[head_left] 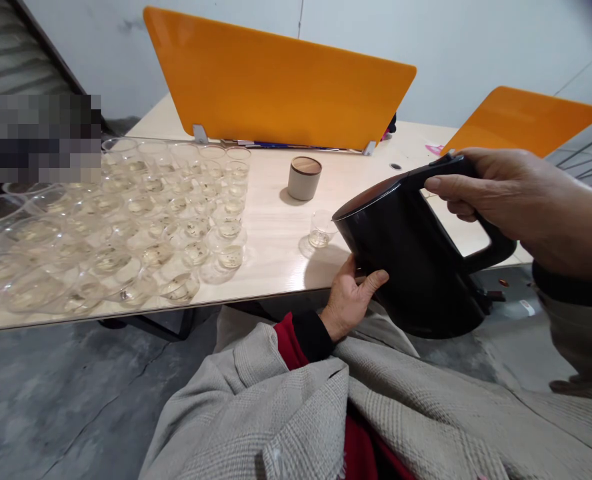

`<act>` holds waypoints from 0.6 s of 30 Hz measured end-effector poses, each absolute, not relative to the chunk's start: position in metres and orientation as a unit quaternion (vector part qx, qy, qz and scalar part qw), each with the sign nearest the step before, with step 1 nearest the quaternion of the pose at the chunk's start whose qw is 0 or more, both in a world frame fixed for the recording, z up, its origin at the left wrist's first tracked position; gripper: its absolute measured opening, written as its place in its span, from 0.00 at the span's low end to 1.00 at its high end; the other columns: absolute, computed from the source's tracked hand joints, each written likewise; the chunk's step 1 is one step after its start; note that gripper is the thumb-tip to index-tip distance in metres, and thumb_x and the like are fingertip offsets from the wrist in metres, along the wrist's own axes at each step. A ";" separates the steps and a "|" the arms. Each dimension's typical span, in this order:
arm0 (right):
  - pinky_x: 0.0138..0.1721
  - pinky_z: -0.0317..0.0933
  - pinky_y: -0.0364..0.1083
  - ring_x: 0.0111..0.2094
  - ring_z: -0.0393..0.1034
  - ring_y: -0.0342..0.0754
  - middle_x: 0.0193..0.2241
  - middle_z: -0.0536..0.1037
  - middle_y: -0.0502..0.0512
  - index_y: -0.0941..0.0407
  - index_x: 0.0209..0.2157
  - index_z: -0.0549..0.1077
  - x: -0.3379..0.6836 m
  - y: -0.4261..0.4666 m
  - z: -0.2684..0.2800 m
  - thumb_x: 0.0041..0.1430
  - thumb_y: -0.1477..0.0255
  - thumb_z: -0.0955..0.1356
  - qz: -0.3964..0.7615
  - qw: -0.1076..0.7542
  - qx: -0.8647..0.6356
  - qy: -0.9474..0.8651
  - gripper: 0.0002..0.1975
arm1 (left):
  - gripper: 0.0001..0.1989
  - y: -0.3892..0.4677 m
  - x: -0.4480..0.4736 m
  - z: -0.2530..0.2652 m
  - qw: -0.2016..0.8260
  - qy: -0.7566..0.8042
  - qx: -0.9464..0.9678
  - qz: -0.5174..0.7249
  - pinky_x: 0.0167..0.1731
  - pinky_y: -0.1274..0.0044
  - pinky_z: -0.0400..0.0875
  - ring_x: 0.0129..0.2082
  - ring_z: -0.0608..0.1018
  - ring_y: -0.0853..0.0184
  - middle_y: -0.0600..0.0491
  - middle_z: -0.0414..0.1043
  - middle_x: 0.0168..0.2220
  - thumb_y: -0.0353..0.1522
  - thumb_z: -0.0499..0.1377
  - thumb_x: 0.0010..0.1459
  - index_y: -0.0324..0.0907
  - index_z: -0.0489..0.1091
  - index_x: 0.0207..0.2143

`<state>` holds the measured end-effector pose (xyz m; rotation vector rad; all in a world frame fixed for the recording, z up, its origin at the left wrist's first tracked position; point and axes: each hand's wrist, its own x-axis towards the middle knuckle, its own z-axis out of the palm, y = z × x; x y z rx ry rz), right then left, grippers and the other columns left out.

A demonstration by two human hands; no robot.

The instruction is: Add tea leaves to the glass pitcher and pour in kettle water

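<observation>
A black electric kettle (411, 253) is tilted, its spout lowered toward the left over the table's front edge. My right hand (506, 193) is closed round its handle, thumb along the top. Against the kettle's lower left side rests my left hand (349, 300), thumb in front and the other fingers partly hidden behind the body. Just left of the spout a clear plastic cup (320, 233) stands upright with a little pale liquid in it. No stream from the spout can be made out. Behind that cup is a grey canister (305, 179) with a wooden lid.
Several rows of clear cups (151, 220) holding pale liquid and dark bits crowd the left of the pale wooden table (271, 253). Orange dividers (281, 80) stand along the back, with thin sticks at the foot of one. A blurred patch covers the far left.
</observation>
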<state>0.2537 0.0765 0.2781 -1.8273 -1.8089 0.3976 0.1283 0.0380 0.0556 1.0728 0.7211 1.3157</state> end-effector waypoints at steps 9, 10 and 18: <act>0.19 0.45 0.46 0.19 0.54 0.39 0.18 0.63 0.46 0.54 0.25 0.66 0.253 0.074 0.279 0.68 0.74 0.72 0.147 0.255 -0.683 -0.669 0.17 | 0.31 0.038 0.129 0.055 0.613 0.305 0.456 0.570 0.57 0.61 0.78 0.55 0.81 0.53 0.40 0.79 0.57 0.49 0.68 0.64 0.39 0.70 0.61; 0.19 0.45 0.46 0.19 0.55 0.39 0.18 0.63 0.46 0.54 0.25 0.66 0.253 0.074 0.279 0.68 0.73 0.72 0.145 0.251 -0.682 -0.672 0.17 | 0.31 0.037 0.129 0.056 0.614 0.304 0.456 0.569 0.57 0.61 0.78 0.55 0.81 0.53 0.40 0.79 0.57 0.49 0.68 0.64 0.39 0.70 0.60; 0.18 0.45 0.45 0.18 0.55 0.39 0.18 0.65 0.46 0.54 0.24 0.67 0.272 0.065 0.273 0.67 0.68 0.72 0.157 0.292 -0.664 -0.670 0.18 | 0.31 0.037 0.131 0.057 0.611 0.294 0.463 0.571 0.56 0.60 0.78 0.51 0.81 0.54 0.42 0.79 0.54 0.50 0.69 0.62 0.40 0.70 0.58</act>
